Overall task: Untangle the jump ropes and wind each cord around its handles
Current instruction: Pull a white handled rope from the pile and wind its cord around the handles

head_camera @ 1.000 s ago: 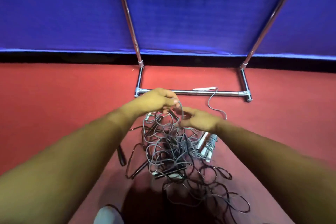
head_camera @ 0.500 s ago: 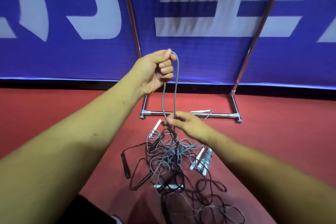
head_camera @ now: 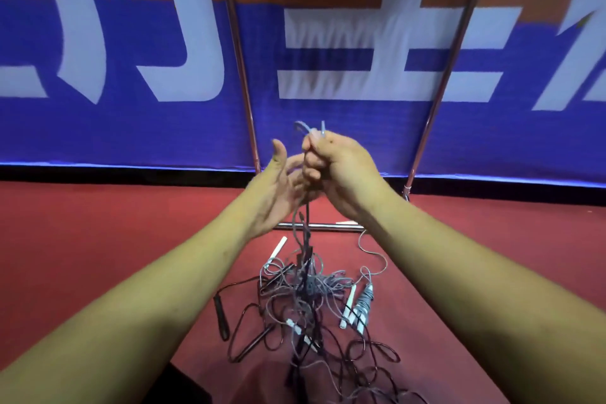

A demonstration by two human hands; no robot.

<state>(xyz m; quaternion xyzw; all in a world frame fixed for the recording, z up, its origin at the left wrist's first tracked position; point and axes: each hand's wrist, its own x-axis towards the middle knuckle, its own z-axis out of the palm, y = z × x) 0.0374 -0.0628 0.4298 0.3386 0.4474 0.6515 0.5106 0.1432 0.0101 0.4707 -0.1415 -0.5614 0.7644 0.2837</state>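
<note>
1. Plainly, the right hand (head_camera: 337,167) is clenched round a grey cord (head_camera: 303,128), whose loop pokes out above the fist. Strands hang from it down to the tangle (head_camera: 308,298) on the floor (head_camera: 98,239).
2. The left hand (head_camera: 278,187) is released, fingers straight and thumb up, just beside the hanging strands; whether it touches them I cannot tell.
3. The cords look thin, limp and light, so they will likely snag on one another rather than slide free.
4. A better hold would be a stiff handle (head_camera: 278,248), feeding its cord out from there.
</note>
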